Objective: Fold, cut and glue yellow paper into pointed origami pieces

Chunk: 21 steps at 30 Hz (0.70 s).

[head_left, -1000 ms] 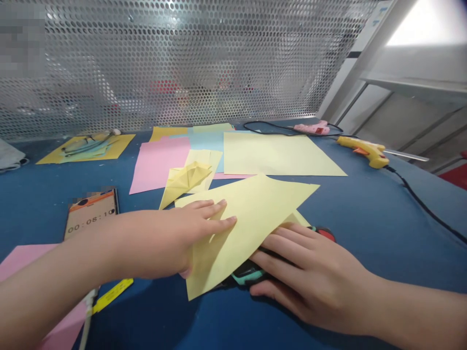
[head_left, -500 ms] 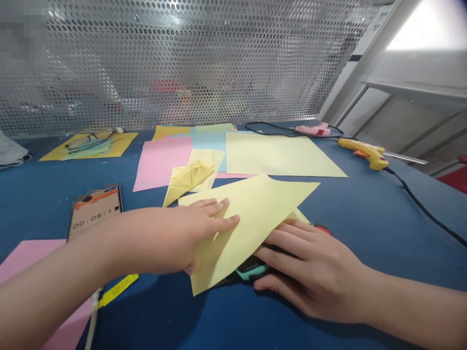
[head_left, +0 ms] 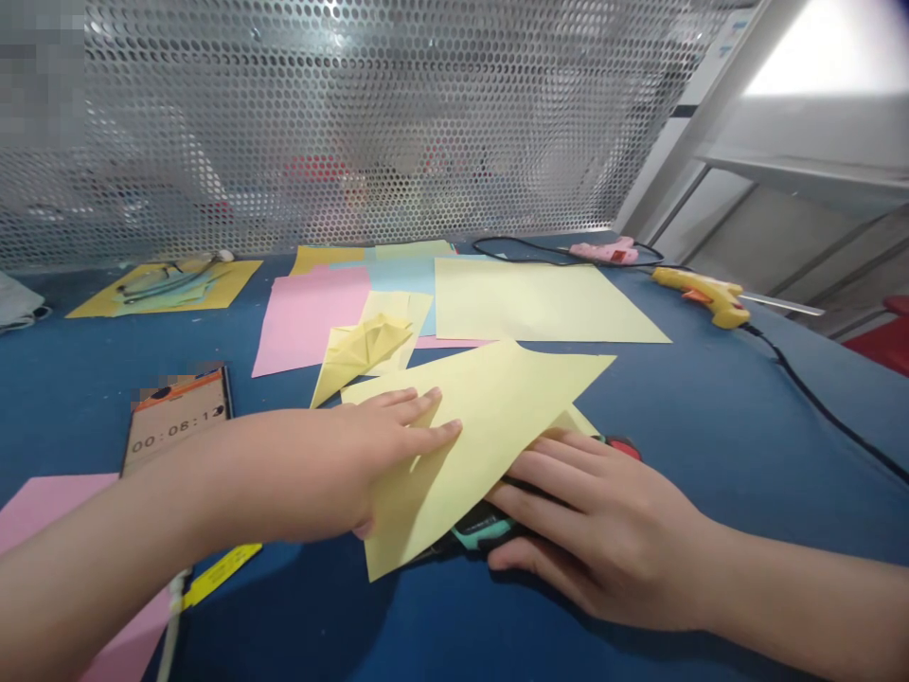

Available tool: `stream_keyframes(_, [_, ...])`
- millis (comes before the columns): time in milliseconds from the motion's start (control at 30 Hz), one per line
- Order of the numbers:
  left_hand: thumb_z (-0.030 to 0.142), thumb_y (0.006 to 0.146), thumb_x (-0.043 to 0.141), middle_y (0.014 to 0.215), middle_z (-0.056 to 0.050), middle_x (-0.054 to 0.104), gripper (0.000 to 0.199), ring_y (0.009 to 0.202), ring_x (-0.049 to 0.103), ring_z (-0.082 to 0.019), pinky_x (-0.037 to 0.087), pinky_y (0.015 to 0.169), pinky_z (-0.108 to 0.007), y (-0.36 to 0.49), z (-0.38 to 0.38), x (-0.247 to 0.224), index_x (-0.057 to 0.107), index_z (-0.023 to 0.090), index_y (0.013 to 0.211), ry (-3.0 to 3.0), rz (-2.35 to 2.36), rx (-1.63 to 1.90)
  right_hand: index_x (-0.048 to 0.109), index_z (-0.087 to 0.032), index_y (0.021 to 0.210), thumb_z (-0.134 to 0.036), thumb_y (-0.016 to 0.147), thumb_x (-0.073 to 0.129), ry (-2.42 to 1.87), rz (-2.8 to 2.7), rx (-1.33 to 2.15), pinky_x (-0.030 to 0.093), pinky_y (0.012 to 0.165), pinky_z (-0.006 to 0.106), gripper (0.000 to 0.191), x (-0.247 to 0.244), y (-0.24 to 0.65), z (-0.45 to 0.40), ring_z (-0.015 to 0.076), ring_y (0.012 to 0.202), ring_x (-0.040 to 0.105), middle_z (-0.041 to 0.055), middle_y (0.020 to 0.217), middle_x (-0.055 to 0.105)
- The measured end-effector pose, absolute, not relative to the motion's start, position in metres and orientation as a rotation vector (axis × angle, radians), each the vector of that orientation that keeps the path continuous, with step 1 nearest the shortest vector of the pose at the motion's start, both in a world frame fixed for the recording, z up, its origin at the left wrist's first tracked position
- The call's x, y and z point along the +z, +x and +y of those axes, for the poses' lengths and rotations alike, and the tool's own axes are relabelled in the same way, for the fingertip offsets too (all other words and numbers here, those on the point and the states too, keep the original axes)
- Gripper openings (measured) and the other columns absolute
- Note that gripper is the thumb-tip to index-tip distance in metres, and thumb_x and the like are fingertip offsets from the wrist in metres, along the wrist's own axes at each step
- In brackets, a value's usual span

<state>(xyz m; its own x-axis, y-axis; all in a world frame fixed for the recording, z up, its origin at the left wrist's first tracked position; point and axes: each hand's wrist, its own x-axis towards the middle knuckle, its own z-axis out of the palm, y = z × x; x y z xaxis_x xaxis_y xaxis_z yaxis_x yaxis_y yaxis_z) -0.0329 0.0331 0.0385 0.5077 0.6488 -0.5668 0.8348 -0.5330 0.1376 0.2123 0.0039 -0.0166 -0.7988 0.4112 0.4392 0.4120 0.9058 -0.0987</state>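
Observation:
A pale yellow sheet (head_left: 490,417) lies folded over at the middle of the blue table, its lower edge lifted. My left hand (head_left: 376,445) rests flat on its left part with fingers spread. At the sheet's right edge, my right hand (head_left: 603,521) has its fingertips partly under the paper, over a dark and teal object (head_left: 483,530) that is mostly hidden. A bit of red shows beyond that hand. Behind my left hand sits a folded yellow paper piece (head_left: 365,349).
Flat sheets lie behind: pink (head_left: 309,317), pale yellow (head_left: 546,301). A phone (head_left: 177,417) is at left, near another pink sheet (head_left: 63,497). A yellow glue gun (head_left: 710,296) with a black cord is at right. A perforated metal panel (head_left: 369,123) stands at the back.
The whole view has shifted slightly. Both hands and the folded sheet keep almost the same positions relative to each other.

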Motion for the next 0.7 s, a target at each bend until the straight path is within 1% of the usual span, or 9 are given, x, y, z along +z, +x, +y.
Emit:
stream_keyframes(133, [0.006,0.069,0.059,0.162,0.006,0.002,0.104,0.146,0.023,-0.03,0.042,0.106,-0.046,-0.0313,0.0336,0.041,0.012,0.049,0.151,2.344,1.219,-0.666,0.068,-0.013,0.1,-0.038,0.102,0.043,-0.58,-2.613,0.0,0.051,0.074,0.034,0.036,-0.0175,0.2128,0.005,0.0205,0.079,0.065,0.0079,0.086,0.069])
stream_keyframes(267, [0.007,0.068,0.059,0.162,0.007,0.002,0.105,0.144,0.03,-0.032,0.046,0.102,-0.046,-0.0306,0.0341,0.0412,0.011,0.051,0.15,2.339,1.237,-0.664,0.068,-0.013,0.1,-0.038,0.103,0.041,-0.576,-2.612,-0.009,0.051,0.074,0.033,0.037,-0.0172,0.2122,0.0055,0.0203,0.078,0.066,0.0078,0.085,0.07])
stream_keyframes(367, [0.008,0.068,0.06,0.162,0.005,0.003,0.105,0.14,0.037,-0.034,0.047,0.1,-0.046,-0.0305,0.034,0.041,0.011,0.051,0.15,2.338,1.245,-0.669,0.069,-0.013,0.1,-0.039,0.103,0.041,-0.575,-2.613,-0.008,0.051,0.074,0.033,0.037,-0.0163,0.2115,0.0059,0.0205,0.079,0.066,0.0079,0.085,0.07])
stream_keyframes(533, [0.009,0.07,0.062,0.162,0.006,0.002,0.104,0.143,0.033,-0.033,0.046,0.102,-0.044,-0.0312,0.0336,0.0406,0.01,0.051,0.15,2.352,1.223,-0.666,0.068,-0.013,0.1,-0.038,0.103,0.042,-0.569,-2.605,-0.002,0.05,0.073,0.032,0.037,-0.0156,0.2118,0.0061,0.0202,0.079,0.066,0.0082,0.087,0.07])
stream_keyframes(700, [0.009,0.07,0.063,0.163,0.003,0.002,0.105,0.14,0.037,-0.033,0.047,0.101,-0.043,-0.0305,0.0324,0.0405,0.011,0.049,0.151,2.358,1.221,-0.675,0.07,-0.013,0.101,-0.038,0.102,0.044,-0.555,-2.602,0.011,0.05,0.075,0.033,0.036,-0.0169,0.2132,0.0071,0.0204,0.077,0.064,0.0075,0.084,0.069])
